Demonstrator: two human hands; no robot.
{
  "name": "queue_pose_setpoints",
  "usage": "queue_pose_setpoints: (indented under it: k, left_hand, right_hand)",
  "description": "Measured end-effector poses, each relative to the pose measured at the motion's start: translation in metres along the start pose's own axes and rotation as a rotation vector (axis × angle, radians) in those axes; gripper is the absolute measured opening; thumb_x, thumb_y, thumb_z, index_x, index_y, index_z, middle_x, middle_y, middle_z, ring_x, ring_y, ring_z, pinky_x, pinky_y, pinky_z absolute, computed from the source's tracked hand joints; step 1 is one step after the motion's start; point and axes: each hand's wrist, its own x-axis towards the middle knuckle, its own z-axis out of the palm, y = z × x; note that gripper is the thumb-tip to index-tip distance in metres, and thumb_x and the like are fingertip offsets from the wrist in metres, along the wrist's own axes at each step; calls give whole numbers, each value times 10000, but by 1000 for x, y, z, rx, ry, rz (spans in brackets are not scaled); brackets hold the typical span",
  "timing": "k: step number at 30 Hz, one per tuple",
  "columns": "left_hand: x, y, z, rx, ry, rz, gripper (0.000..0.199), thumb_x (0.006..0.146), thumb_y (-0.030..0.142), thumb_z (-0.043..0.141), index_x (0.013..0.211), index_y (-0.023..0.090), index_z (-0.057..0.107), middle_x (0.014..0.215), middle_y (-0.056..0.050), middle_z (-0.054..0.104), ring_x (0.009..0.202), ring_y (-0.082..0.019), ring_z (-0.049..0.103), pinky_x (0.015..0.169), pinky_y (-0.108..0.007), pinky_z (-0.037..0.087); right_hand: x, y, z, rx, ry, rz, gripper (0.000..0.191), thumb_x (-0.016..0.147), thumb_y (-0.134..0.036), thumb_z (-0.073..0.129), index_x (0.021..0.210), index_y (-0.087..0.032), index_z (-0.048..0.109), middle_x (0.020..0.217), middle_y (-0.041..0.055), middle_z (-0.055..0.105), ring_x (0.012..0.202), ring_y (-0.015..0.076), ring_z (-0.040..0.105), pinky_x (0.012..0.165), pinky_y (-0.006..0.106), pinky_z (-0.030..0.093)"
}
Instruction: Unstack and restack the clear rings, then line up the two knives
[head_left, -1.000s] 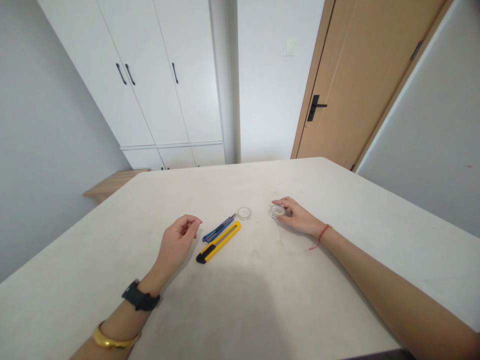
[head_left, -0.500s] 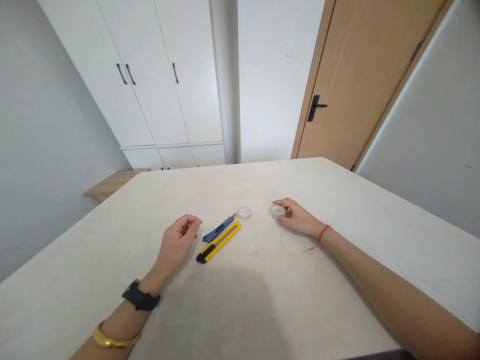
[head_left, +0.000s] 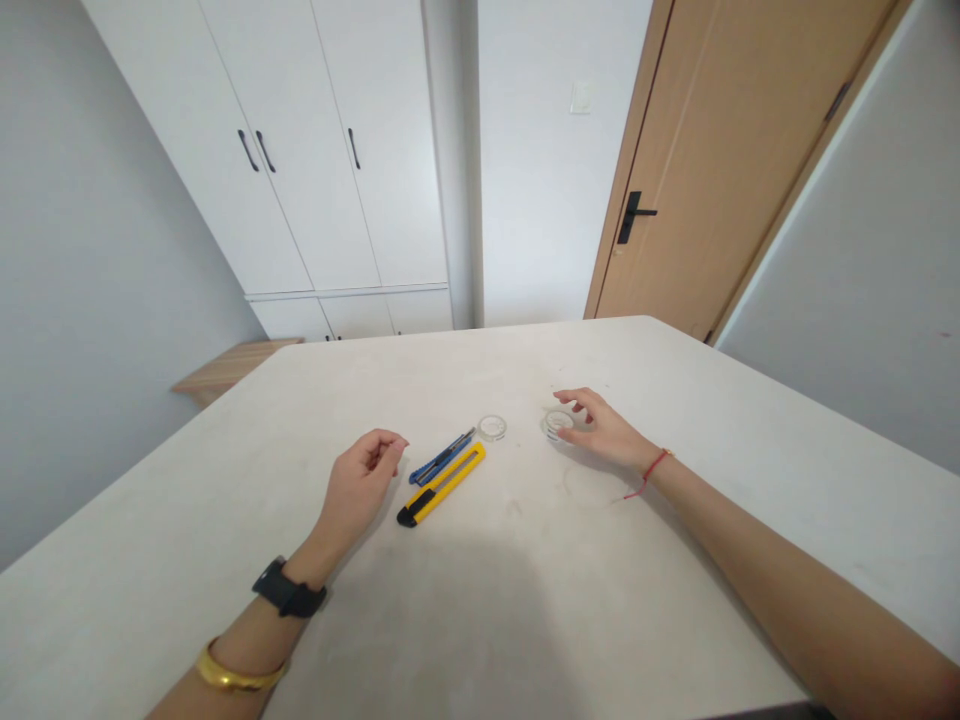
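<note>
My left hand (head_left: pixel 358 487) rests on the white table (head_left: pixel 187 580), loosely curled and holding nothing, just left of a blue utility knife (head_left: pixel 442 457). Beside that knife lies a yellow utility knife (head_left: pixel 442 484) with a black tip, nearer to me. A small round clear plastic lid (head_left: pixel 492 428) sits beyond both knife tips. My right hand (head_left: pixel 604 432) has its fingers spread around a second clear round piece (head_left: pixel 558 424), with the thumb and fingertips at its edge. I cannot tell whether they touch it.
A black watch and gold bangle circle my left wrist, and a red string circles my right. Beyond the table's far edge stand white cabinets (head_left: pixel 322 170) and a wooden door (head_left: pixel 697 170). A wooden shelf (head_left: pixel 232 366) stands past the left edge.
My right hand's fingers have spread and lifted slightly off the clear round piece, which stays in place. My left hand and the knives have not moved, apart from a small shift of the view.
</note>
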Motion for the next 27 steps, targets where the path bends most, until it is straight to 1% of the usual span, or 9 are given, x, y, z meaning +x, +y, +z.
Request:
queue_pose_setpoints:
  k: [2,4,7,10,13,16,18,22,27]
  left_hand:
    - [0,1,0,2,2,4,256,809,437,561,792,190,625,562,39,522,539,-129,497,529,-237,386]
    - [1,2,0,-1,0,11,255,810,436,557,793,190,624,565,38,523,541,-131,502,530,-236,388]
    - [1,4,0,3,-1,19,258,806,438,553,782,191,624,566,35,526,542,-134,509,529,-238,393]
    - [1,4,1,11,0,21,263,803,442,553,769,191,623,567,33,529,540,-133,512,523,-235,397]
    - [1,3,1,8,-6,22,267,806,448,553,769,192,619,564,35,523,541,-130,511,524,-233,400]
    - [1,3,1,7,-6,24,268,805,449,552,773,191,616,552,40,508,539,-132,509,529,-235,402]
    - [2,3,1,5,-5,23,267,805,448,549,776,191,616,553,40,511,536,-132,509,528,-236,402]
    - [2,5,1,10,-3,27,264,805,443,542,774,191,617,554,37,520,539,-136,514,536,-241,409]
    - [1,5,1,21,-5,27,263,813,441,539,778,192,618,554,37,518,545,-139,518,544,-245,414]
  right_hand:
    - [0,-17,0,-23,48,-79,444,744,-311,644,1171,-205,580,1161,108,574,1019,254,538,884,415,458]
    - [-1,-38,6,-67,57,-183,408,766,-291,628,1164,-208,593,1150,112,593,1060,272,516,923,434,424]
    - [-3,-68,24,-207,-28,-270,378,817,-295,599,1187,-221,600,1182,111,621,1091,287,496,948,450,362]
    - [3,-83,41,-348,-129,-273,364,862,-331,565,1205,-216,601,1214,117,631,1100,295,484,928,449,321]
    - [18,-84,51,-405,-169,-244,381,849,-365,583,1193,-203,612,1208,123,639,1103,306,480,917,451,307]
    - [34,-80,56,-446,-205,-175,447,791,-430,638,1164,-185,630,1158,136,652,1098,334,480,902,463,320]
    - [40,-78,58,-479,-228,-133,471,755,-486,658,1111,-178,654,1112,144,657,1075,348,487,881,471,338]
    - [43,-74,61,-501,-254,-98,446,755,-544,642,1019,-186,682,1080,145,650,1050,338,497,863,467,361]
    - [44,-70,62,-450,-245,-109,398,768,-497,660,1011,-183,688,1088,146,650,1059,337,501,876,473,376]
